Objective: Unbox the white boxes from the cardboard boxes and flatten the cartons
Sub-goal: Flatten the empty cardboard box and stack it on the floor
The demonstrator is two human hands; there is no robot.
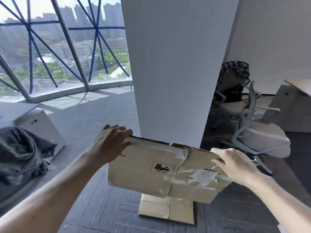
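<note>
Both hands hold a flattened carton (161, 170) in the air — the left hand (110, 145) curls its fingers over the far top corner, and the right hand (235, 164) grips the opposite top edge. Below the hands, another flattened carton (165, 210) lies on the grey floor (94, 199) at the foot of a white pillar (176, 73). Well off to the left hand's side sits a white box (42, 126), just beside a heap of grey cloth (20, 152).

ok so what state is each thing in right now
held carton: flattened, tape torn, up in the air
left hand: grips the carton's top left corner
right hand: grips the carton's top right edge
floor carton: flattened, lying on the floor beneath
white box: on the floor, looks closed
grey cloth: crumpled heap
dark chair: checked cloth draped over back
</note>
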